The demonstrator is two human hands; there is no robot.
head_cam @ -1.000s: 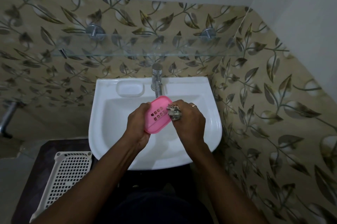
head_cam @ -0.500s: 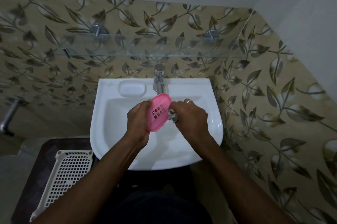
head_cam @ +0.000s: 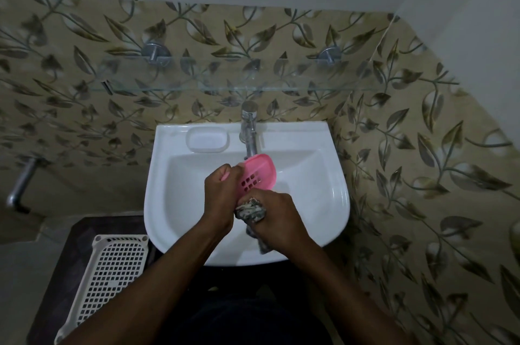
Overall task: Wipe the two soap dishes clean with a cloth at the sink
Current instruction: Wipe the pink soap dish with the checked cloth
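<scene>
Grip comes first here. My left hand has the pink dish by its lower-left edge, fingers curled round the rim. It holds the dish tilted over the sink bowl at the centre of the frame, just below the tap. My right hand is closed tight round the cloth, bunched into a wad that pokes out toward the dish's lower end, and a tail of it hangs down under my wrist. Whether the wad is touching the plastic I cannot tell; it is at least just beside it.

To do this well, I judge the dish needs a firm brace from behind so it neither flexes nor slips if wet. The wad should press along the length and work into the slots, where scum likely gathers, then go round the rim and the underside. Turning the cloth to a fresh face would avoid smearing. Working low over the bowl means a drop does little harm.

White dish waits on the ledge, left of the tap and above my hands in the frame. It may be moulded into the sink; I cannot tell.
</scene>
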